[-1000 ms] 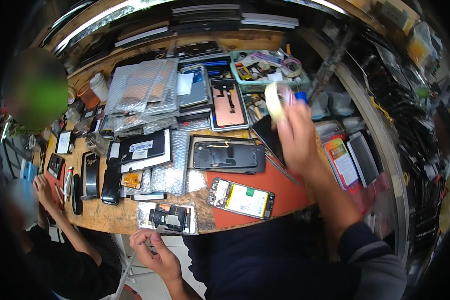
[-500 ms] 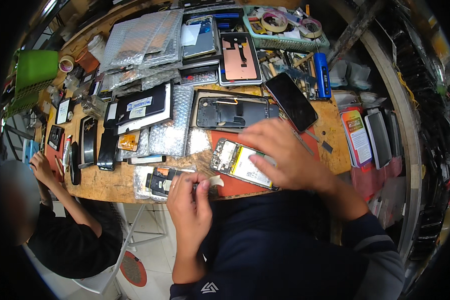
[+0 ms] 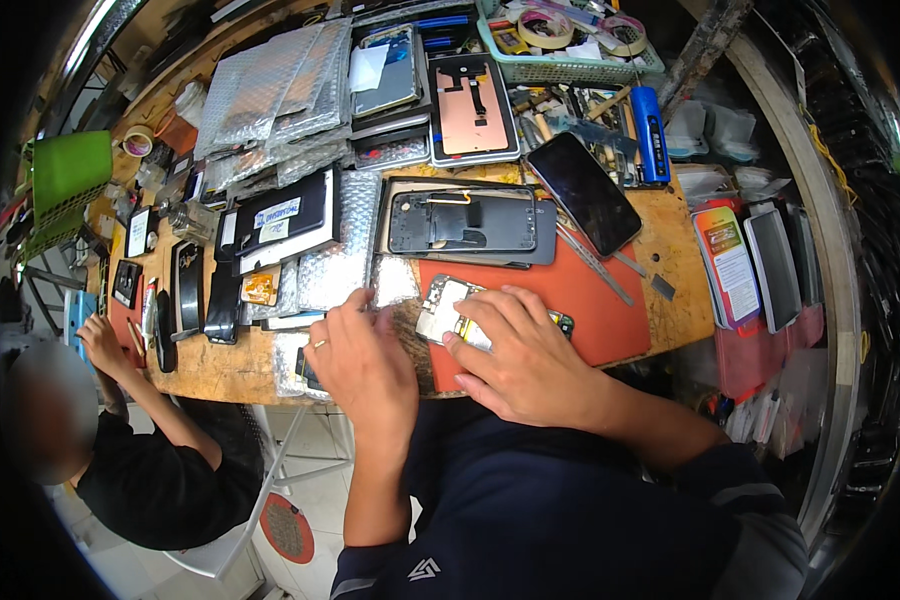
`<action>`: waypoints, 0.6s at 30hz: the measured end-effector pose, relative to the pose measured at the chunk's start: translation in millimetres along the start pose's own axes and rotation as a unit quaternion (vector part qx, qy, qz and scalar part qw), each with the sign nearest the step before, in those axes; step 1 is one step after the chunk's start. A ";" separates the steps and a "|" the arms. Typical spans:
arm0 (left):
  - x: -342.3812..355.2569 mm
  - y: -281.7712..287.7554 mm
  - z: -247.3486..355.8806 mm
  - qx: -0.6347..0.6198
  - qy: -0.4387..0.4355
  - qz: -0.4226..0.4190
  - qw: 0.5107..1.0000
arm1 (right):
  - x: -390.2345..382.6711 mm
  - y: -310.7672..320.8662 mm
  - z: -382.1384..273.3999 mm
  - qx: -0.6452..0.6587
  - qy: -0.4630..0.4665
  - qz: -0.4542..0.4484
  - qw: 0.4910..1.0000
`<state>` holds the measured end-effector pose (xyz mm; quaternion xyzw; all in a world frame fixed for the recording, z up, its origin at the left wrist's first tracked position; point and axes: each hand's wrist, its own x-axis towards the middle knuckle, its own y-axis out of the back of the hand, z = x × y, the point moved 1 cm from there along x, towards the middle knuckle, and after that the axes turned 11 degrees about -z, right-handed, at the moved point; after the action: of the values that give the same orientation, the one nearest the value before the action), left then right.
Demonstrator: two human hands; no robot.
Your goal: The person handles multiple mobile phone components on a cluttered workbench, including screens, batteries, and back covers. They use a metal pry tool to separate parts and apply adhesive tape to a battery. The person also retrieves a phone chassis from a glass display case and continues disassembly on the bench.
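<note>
Under right hand, red mat. Spread with right; curled with left hand, cannot tell whether pinching anything. Directly beneath right fingers, opened phone. Could skid phone or dent bared battery by pressing unevenly.

Stacked bubble-wrap packets, bright green basket.

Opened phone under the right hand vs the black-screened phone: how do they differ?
The opened phone shows exposed inner parts; the black-screened phone shows a dark, glossy face. The right hand covers much of the opened phone; no hand touches the black-screened phone. Both lie slanted, upper left to lower right.
</note>
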<state>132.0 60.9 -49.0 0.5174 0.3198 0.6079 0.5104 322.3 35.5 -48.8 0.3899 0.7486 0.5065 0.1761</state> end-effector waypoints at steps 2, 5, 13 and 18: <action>-6.4 5.0 -3.1 -0.011 -0.029 0.002 1.000 | -5.1 5.9 0.2 -0.009 -0.022 0.003 1.000; -21.9 7.0 0.8 -0.026 -0.047 -0.039 0.998 | -24.9 20.5 -2.6 -0.017 -0.087 0.005 0.996; -10.7 -0.2 4.2 -0.220 0.010 -0.128 0.967 | -51.2 15.7 15.2 0.048 -0.117 0.048 0.991; -22.6 17.8 15.0 -0.760 0.118 -0.219 0.600 | -54.4 0.4 21.1 0.085 -0.047 0.147 0.984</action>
<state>139.9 32.5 -35.6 -0.2193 -0.0970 0.5567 0.7953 370.8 7.2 -64.5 0.5329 0.7143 0.4423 0.1010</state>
